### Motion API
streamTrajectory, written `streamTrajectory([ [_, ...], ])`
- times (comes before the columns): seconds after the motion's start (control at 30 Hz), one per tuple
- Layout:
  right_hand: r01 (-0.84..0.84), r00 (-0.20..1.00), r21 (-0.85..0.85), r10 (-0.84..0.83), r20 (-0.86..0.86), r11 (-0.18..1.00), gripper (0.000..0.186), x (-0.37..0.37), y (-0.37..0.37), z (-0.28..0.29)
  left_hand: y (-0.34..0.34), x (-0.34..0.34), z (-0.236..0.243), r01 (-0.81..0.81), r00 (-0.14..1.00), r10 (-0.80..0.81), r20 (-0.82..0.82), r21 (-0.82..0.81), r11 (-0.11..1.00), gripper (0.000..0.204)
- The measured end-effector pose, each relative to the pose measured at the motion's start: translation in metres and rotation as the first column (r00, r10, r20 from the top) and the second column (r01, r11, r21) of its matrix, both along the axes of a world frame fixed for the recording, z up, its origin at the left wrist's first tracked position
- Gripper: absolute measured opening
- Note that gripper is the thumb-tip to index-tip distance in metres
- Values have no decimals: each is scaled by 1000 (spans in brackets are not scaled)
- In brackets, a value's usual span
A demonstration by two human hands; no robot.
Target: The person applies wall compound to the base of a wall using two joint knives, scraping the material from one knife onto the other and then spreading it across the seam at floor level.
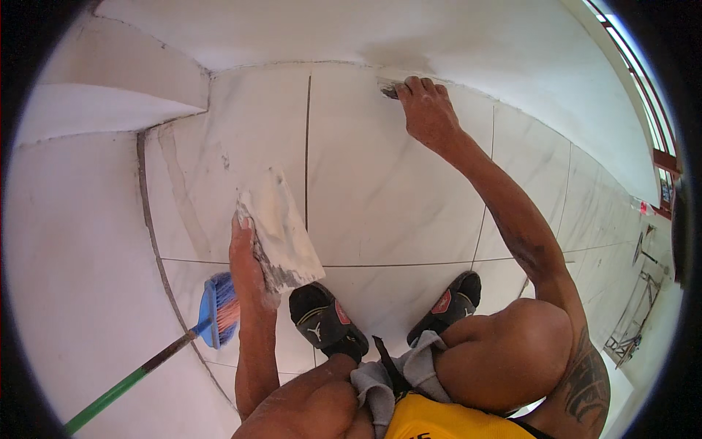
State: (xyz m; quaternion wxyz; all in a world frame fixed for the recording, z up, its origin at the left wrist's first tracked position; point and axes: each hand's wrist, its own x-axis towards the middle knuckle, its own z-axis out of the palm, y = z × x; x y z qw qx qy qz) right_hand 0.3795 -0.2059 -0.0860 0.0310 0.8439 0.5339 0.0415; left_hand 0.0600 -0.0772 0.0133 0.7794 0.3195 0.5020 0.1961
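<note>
My left hand (247,249) is closed on the edge of a flat plate, a tapered board loaded with thick white paste (281,212). Its near end shows a grey, smeared surface, and paste also coats my fingers. Stretched out ahead, my right hand (429,110) grips a small putty knife (389,89) with a dark, paste-streaked blade. That blade rests low against the joint where the white wall (468,36) meets the floor tiles (395,183). Its handle is hidden inside my fist.
A blue broom (213,311) with a green handle leans at my left. My sandalled feet (329,322) stand on the marbled tiles behind the plate. A wall corner (208,80) juts in at the far left. A metal frame (635,322) lies off to the right, below a barred window (643,80).
</note>
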Motion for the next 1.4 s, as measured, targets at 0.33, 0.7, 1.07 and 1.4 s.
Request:
streamTrajectory([
  [0.33,390,635,-133,-371,-678,911,29,-14,-14,87,21,26,8,-25,999,27,-25,89,996,41],
  [0.7,252,865,126,-165,-473,960,31,9,-9,31,27,52,-3,-96,960,65,271,103,990,41],
  [1.07,166,924,-59,-176,-339,984,34,10,15,27,31,46,-3,-150,954,106,279,139,979,41],
  [1.4,220,333,-271,-333,-882,937,23,-13,-2,103,37,59,-17,-236,917,185,353,109,966,37],
])
